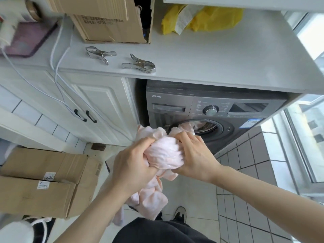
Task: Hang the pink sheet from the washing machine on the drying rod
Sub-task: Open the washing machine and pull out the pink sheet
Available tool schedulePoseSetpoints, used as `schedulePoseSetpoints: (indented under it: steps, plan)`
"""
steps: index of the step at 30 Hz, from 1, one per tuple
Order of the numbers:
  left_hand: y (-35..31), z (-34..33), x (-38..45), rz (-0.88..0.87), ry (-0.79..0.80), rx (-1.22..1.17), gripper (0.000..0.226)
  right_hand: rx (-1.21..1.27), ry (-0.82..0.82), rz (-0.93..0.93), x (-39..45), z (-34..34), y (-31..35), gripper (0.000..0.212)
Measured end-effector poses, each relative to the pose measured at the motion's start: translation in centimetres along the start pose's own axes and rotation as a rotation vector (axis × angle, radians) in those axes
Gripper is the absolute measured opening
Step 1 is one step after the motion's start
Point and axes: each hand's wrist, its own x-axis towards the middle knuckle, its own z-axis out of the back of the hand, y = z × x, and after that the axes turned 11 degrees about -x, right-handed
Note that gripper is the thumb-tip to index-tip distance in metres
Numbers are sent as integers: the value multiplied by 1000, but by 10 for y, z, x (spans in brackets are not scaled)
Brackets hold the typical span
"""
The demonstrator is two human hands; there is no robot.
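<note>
Grey washing machine (201, 109) under counter, pink sheet (164, 155) bunched between left grip (133, 165) and right grip (194, 155), both clamped on it

Two metal clips (101, 54) (139, 64) lie on the tabletop (219, 55), with one open cardboard box (108, 23) and one yellow bag (210, 18). Two more cardboard boxes (47, 165) (35, 195) sit on the floor (stacked side by side). One washing machine (219, 109), one pink sheet (164, 155), two hands (133, 165) (196, 155).
</note>
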Motion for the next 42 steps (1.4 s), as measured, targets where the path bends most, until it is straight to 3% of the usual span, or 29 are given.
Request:
schedulePoseSetpoints:
  steps: [5,10,13,18,21,26,31,34,39,42]
  plan:
    - [-13,41,8,62,-46,-258,51,126,291,-42,28,-25,-37,88]
    - [-22,68,9,34,-20,-410,71,-80,434,53,79,-57,-62,105]
    - [-26,76,8,2,-81,-472,77,-179,503,122,103,-78,-68,113]
    - [-29,87,7,46,-292,-532,37,-80,651,158,109,-86,-34,99]
    - [-19,95,6,135,-475,-611,34,-6,691,138,100,-105,-15,84]
    - [11,106,-5,261,-600,-642,54,12,664,84,101,-113,-19,46]
    - [25,113,-13,381,-664,-596,58,-27,364,-31,115,-71,-52,47]
    - [26,114,-9,474,-614,-597,55,-95,252,-83,114,-51,-75,33]
    - [36,117,-4,553,-375,-575,50,-142,161,-172,115,-20,-94,12]
    - [46,121,-9,600,-368,-386,65,-84,113,-227,118,1,-87,6]
